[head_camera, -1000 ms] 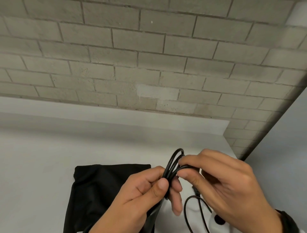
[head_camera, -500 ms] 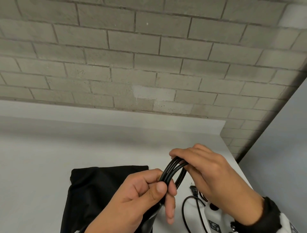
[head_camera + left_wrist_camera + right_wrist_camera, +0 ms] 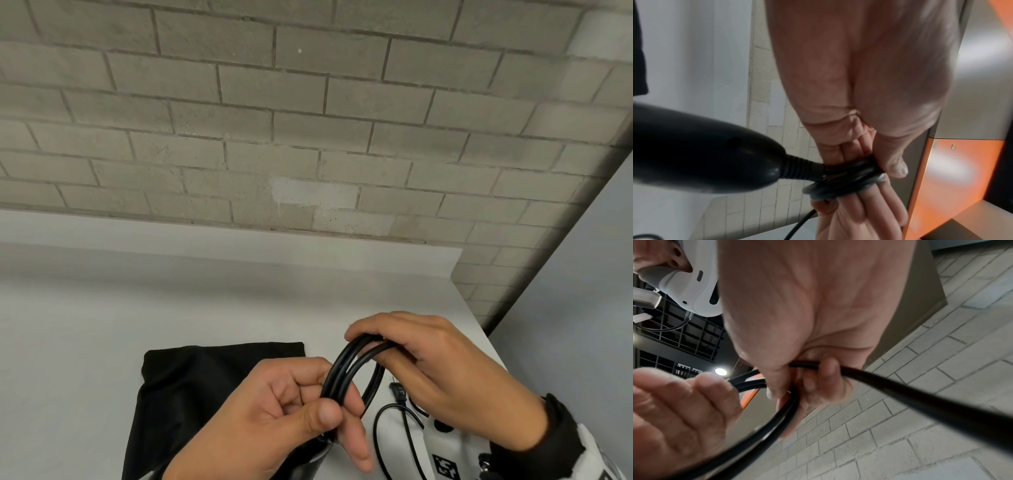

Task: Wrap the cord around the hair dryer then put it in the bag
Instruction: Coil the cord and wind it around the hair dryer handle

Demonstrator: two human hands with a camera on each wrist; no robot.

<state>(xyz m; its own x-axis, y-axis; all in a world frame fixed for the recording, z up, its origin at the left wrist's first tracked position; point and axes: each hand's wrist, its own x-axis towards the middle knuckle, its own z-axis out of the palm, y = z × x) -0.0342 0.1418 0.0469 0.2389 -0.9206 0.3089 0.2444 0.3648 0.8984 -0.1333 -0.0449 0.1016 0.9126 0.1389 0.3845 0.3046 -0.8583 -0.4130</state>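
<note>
My left hand [image 3: 291,414] pinches the looped black cord [image 3: 346,370] between thumb and fingers; my right hand [image 3: 442,373] curls round the loops' far end — both grips grasping. The hair dryer [image 3: 694,154] hangs below my left hand. The black bag [image 3: 205,387] lies on the surface [image 3: 102,325], just left.
</note>
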